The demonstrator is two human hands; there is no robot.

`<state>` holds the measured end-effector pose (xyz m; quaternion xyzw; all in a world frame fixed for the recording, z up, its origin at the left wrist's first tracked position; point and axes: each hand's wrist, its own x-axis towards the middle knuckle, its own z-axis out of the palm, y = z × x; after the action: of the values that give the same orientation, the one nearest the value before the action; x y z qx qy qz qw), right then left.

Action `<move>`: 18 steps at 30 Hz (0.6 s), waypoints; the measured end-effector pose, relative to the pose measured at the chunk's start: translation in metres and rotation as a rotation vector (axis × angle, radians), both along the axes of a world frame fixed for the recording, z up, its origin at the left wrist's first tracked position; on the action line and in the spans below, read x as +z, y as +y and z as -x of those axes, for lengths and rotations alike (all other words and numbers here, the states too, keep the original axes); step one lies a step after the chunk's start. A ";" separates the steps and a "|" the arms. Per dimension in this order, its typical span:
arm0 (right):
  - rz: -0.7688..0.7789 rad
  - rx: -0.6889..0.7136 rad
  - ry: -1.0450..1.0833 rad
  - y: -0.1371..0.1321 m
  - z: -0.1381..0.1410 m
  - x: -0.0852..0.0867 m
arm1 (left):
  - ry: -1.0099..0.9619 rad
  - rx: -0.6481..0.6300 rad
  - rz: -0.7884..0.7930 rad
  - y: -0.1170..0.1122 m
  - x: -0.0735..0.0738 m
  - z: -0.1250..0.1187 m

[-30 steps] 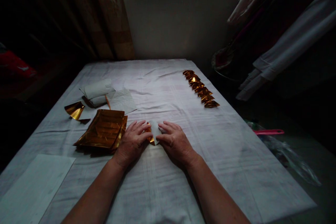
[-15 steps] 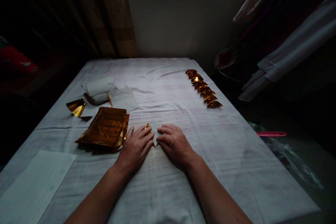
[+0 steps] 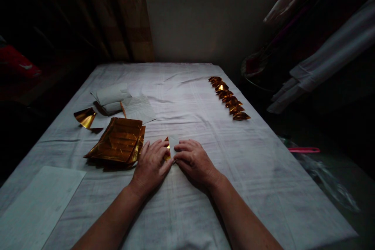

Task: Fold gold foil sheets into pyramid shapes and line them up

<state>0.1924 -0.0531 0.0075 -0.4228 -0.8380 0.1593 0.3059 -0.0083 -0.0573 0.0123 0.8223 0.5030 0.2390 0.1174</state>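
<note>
A small sheet of gold foil paper (image 3: 173, 145), partly folded, lies on the cloth between my hands with its pale back and a gold strip showing. My left hand (image 3: 151, 163) presses on its left side, fingers curled over the gold strip. From the right, my right hand (image 3: 193, 160) grips the other edge with bent fingers. My hands cover much of the sheet, so its full outline is hidden. Close by my left hand sits a stack of gold foil sheets (image 3: 117, 138).
Folded gold foil pieces (image 3: 228, 97) form a row along the right side of the cloth-covered table (image 3: 249, 203). Curled pale-backed sheets (image 3: 113, 95) and a bent gold strip (image 3: 86, 117) lie at left. A white sheet (image 3: 41, 203) rests front left. Clothes (image 3: 325, 62) hang at right.
The lower edge of the foil paper has been brought in between my fingers, and its pointed lower tip no longer shows. My left fingers have shifted slightly. The view has tilted down a little.
</note>
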 end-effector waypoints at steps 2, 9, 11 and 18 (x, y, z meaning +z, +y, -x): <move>0.022 0.012 0.017 0.001 -0.003 -0.001 | -0.003 -0.003 0.027 0.000 0.000 0.001; 0.079 -0.077 0.049 0.008 -0.008 -0.003 | -0.017 -0.014 0.072 -0.001 -0.001 0.002; 0.083 -0.103 0.038 0.008 -0.004 -0.003 | -0.021 -0.010 0.072 0.000 -0.002 0.002; 0.117 -0.216 0.059 0.006 0.010 0.000 | -0.024 -0.010 0.061 -0.001 -0.003 0.002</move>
<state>0.1824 -0.0473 0.0070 -0.5228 -0.7676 0.1863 0.3205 -0.0102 -0.0581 0.0090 0.8179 0.5044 0.2328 0.1498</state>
